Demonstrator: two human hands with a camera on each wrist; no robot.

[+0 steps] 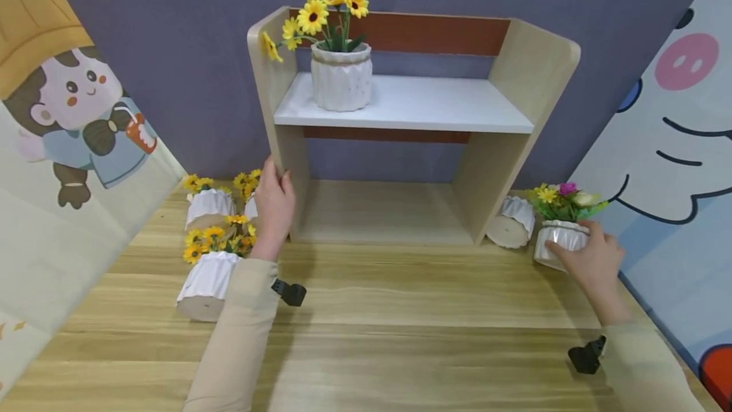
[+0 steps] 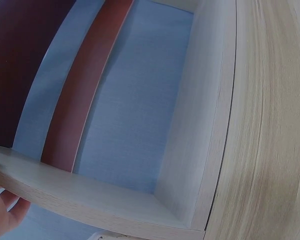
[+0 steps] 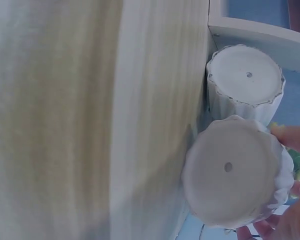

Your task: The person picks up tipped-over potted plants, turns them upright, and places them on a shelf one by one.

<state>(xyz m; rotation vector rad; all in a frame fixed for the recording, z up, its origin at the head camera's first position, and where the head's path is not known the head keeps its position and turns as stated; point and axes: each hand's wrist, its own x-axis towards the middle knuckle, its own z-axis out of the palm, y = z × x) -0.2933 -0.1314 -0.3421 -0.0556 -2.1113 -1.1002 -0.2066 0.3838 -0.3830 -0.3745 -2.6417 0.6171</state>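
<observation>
My left hand (image 1: 274,205) holds the left side panel of a small wooden shelf (image 1: 391,213). In the left wrist view, the fingers (image 2: 17,212) lie round that panel's edge. At the far right my right hand (image 1: 591,262) grips a white flower pot (image 1: 563,240) with pink, yellow and white flowers. The right wrist view shows its round base (image 3: 230,185) with a small hole, facing the camera. Beside it, against the shelf's right side, another white pot (image 1: 511,224) lies on its side. On the white upper board stands a white pot (image 1: 342,78) of yellow flowers.
Left of the shelf, several white pots with yellow flowers lie tipped on the wooden table (image 1: 400,310), one pot (image 1: 208,285) nearest the left forearm. A grey-blue wall (image 1: 171,49) stands behind. Cartoon panels (image 1: 68,234) flank both sides.
</observation>
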